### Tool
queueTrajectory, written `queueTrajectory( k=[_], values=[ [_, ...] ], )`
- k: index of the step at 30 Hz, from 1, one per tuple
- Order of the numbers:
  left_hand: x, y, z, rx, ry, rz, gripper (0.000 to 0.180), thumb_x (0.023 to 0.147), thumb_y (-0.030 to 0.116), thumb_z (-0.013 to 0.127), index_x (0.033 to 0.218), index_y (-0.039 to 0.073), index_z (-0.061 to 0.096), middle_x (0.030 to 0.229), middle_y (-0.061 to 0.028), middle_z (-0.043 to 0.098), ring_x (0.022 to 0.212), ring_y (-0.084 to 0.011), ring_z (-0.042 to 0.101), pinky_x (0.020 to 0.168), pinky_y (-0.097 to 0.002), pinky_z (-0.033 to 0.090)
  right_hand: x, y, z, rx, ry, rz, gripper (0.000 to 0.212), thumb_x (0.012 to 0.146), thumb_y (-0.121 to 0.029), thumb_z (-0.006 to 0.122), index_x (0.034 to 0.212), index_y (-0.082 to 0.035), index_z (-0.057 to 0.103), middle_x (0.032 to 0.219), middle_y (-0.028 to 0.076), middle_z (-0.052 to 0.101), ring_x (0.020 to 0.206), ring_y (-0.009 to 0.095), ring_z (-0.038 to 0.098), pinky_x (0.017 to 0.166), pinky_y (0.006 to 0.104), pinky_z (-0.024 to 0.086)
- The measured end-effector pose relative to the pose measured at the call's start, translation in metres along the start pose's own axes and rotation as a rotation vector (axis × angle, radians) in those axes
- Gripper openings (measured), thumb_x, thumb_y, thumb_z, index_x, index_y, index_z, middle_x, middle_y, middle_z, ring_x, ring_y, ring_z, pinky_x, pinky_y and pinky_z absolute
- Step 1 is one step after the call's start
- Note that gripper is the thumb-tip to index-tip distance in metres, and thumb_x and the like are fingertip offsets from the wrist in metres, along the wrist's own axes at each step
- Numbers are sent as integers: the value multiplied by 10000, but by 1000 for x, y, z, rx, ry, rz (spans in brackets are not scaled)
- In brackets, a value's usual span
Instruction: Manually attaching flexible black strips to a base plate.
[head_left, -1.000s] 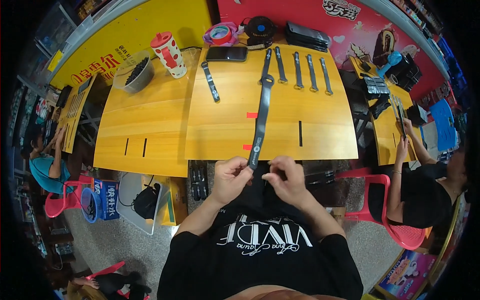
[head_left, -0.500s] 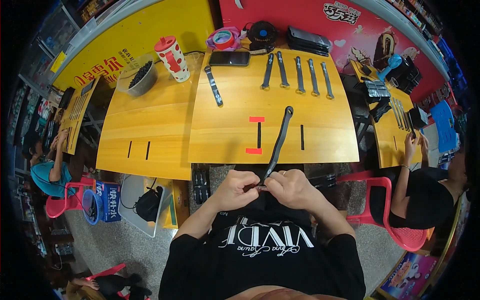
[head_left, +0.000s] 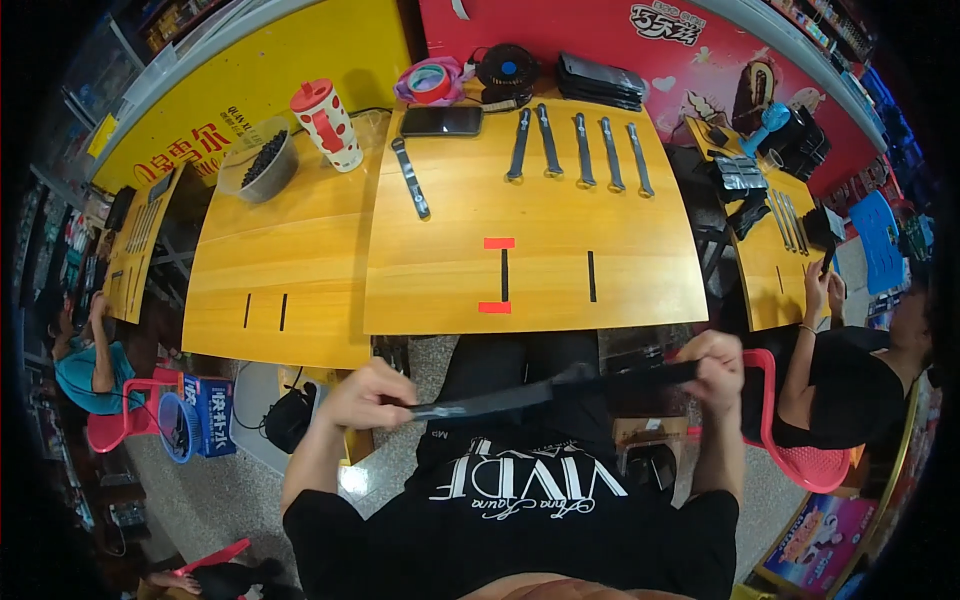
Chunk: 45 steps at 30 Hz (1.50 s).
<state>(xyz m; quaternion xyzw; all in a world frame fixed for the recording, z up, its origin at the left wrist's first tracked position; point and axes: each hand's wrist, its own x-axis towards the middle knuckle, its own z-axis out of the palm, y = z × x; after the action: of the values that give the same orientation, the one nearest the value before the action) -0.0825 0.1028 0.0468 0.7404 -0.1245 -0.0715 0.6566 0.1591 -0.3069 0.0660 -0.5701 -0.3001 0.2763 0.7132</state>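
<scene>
A wooden table (head_left: 440,285) with a dark strap (head_left: 500,402) pulled out between the left hand (head_left: 370,396) and right hand (head_left: 714,370).
One strap end is pinched in the left fingers, the other in the closed right fingers, with the middle in the air over the lap, near the table's front edge. Both forearms angle upward, well apart, the right hand slightly higher. The strap is long, flat and motion-blurred, sloping up rightward, with pale marks near the left fingertips.

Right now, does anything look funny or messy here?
One dark strap lies alone near the phone, apart from the row of five straps, so it looks left out. Nothing looks spilled. The held strap is too blurry to check.
</scene>
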Motion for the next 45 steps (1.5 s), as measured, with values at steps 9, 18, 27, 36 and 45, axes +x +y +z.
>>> queueTrajectory(
  k=[9, 18, 27, 36, 45],
  values=[
    [-62, 14, -25, 62, 48, -83, 75, 745, 21, 673, 729, -49, 651, 553, -58, 564, 451, -118, 524, 432, -255, 344, 42, -83, 6, -783, -349, -94, 163, 810, -138, 673, 726, -23, 593, 569, 56, 552, 454, 209, 534, 446, 304, 360],
    [-163, -30, -26, -439, 962, 55, 210, 734, 68, 644, 585, -8, 518, 511, -97, 512, 430, -166, 516, 369, -258, 361, 98, -136, 7, -1078, 76, -118, 100, 846, -33, 587, 767, 18, 553, 653, 58, 531, 570, 106, 533, 490, 253, 353],
    [-91, -87, -6, -768, 1092, 370, 174, 747, 124, 624, 670, 19, 507, 512, -77, 446, 386, -203, 450, 344, -294, 392, 287, -39, 112, -1374, -76, -913, 113, 814, -27, 622, 768, -27, 519, 734, 146, 510, 653, 358, 586, 524, 417, 438],
    [-62, -107, 15, -858, 1040, 257, 160, 776, 88, 638, 695, -9, 540, 539, -102, 495, 432, -221, 517, 402, -291, 433, 326, 78, 133, -1621, -1, -1180, 78, 750, -47, 616, 771, -86, 552, 745, 68, 502, 578, 227, 582, 477, 345, 451],
    [-22, -101, 0, -847, 914, 208, 150, 798, 78, 643, 730, -29, 562, 574, -92, 524, 488, -201, 561, 422, -273, 434, 295, 159, 115, -1755, -342, -585, 27, 773, -68, 588, 786, -61, 565, 765, 94, 532, 585, 258, 617, 484, 343, 480]
  ],
)
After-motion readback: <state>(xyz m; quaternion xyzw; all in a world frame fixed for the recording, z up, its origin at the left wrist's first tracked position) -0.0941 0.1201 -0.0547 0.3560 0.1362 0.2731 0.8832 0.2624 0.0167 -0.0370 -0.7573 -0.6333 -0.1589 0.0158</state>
